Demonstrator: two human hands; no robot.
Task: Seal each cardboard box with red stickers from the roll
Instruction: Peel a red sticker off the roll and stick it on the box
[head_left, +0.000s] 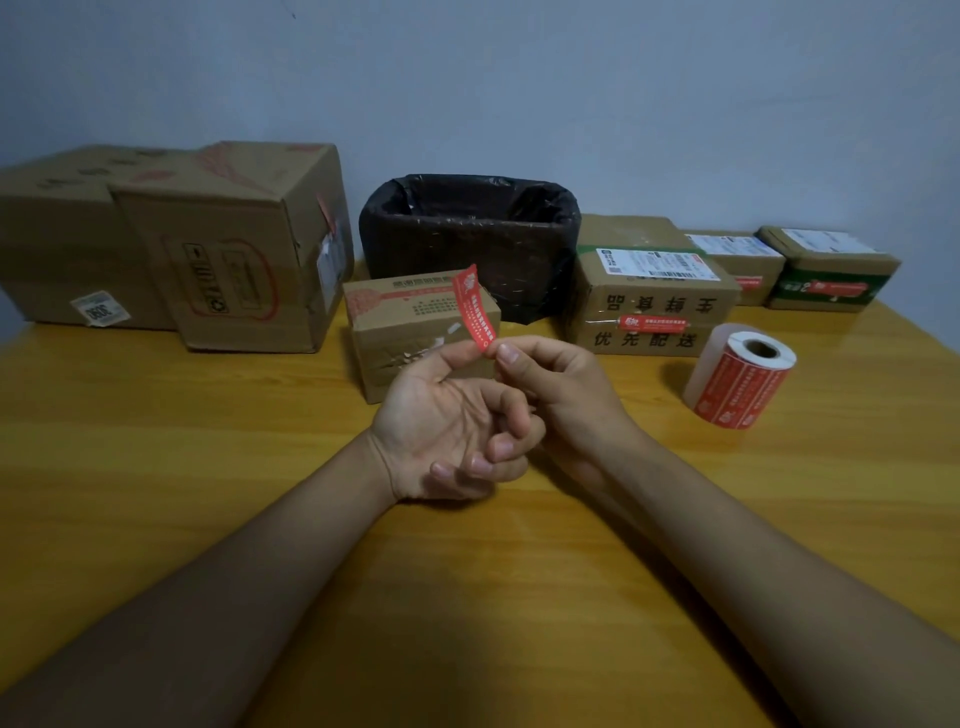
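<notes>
A red sticker stands upright above the table, pinched at its lower end by my left hand and my right hand, which meet fingertip to fingertip. Right behind the sticker sits a small cardboard box. The sticker roll lies on its side to the right of my hands. A box with black characters carries a red sticker across its front seam. Two smaller boxes at the far right also show red stickers.
Two large cardboard boxes stand at the back left. A bin lined with a black bag stands at the back centre against the wall. The yellow wooden table spreads in front of me.
</notes>
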